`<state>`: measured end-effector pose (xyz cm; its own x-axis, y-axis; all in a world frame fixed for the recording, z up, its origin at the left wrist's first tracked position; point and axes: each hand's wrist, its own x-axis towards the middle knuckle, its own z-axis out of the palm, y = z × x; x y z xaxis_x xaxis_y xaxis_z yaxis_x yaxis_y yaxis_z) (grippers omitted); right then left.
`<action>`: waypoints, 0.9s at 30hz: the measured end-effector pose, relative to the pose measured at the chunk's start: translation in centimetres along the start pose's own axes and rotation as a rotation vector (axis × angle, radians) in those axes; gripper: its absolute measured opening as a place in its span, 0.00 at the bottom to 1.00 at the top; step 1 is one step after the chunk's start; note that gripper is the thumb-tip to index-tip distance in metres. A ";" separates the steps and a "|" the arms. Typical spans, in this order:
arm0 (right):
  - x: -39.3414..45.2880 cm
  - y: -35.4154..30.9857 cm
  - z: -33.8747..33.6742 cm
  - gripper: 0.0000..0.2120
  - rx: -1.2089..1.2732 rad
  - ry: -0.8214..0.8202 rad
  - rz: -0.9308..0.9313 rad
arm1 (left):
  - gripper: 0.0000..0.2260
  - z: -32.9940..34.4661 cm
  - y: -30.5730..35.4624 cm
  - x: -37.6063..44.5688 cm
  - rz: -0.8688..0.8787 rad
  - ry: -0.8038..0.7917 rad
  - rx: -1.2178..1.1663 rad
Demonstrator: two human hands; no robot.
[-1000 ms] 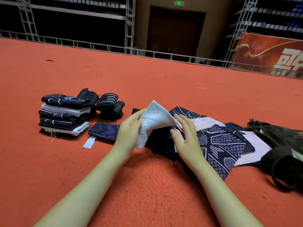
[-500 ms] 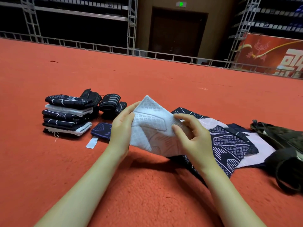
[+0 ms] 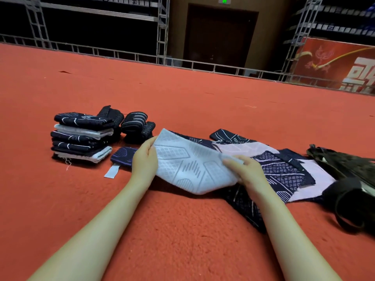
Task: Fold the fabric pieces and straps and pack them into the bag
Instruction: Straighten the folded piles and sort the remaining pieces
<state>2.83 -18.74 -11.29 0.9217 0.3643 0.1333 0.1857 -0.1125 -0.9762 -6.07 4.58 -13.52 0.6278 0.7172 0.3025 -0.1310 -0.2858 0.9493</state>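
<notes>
1. Pale fabric piece (image 3: 190, 169) now spread wider than half a second ago and a full second ago: then bunched into a peak between the hands, now opened into a broad sheet, pale reverse side up, woven pattern faintly visible.
2. Left hand (image 3: 145, 161) pinching the left edge of the piece, thumb on top. Right hand (image 3: 246, 172) gripping the right edge, fingers curled over the rim. Both grasping, neither released.
3. Piece held just above the carpet floor (image 3: 182, 230), lower corner sagging toward it, far edge overlapping the loose unfolded pieces (image 3: 284, 169) lying to the right.
4. Folded stack (image 3: 81, 136) sitting well left, apparently unmoved across the three frames; rolled straps (image 3: 138, 125) just beside it. Small folded navy piece (image 3: 122, 157) with a pale tag, partly hidden behind the left wrist.
5. Bag (image 3: 349, 179) at far right on the floor, dark, touching the edge of the loose pieces. Contents not visible; whether anything is packed cannot be told.
6. Judgement: opening-out phase of a single fold, done to find edges before halving. Folding roughly mid-way, given several pieces flat and unfolded; packing seemingly not started.
7. Next likely need: matching opposite edges, then laying flat to crease. Risk: limp weave slipping from one pinch and skewing the fold.
</notes>
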 end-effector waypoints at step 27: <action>0.1 0.2 2.0 0.13 -0.453 0.223 -0.232 | 0.19 1.8 -0.4 -2.2 0.226 -0.285 0.729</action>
<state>2.25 -16.94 -11.83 0.8799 0.2282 0.4168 0.4748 -0.4573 -0.7520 -6.03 2.02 -14.72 0.8298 0.4317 0.3536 0.1928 -0.8164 0.5443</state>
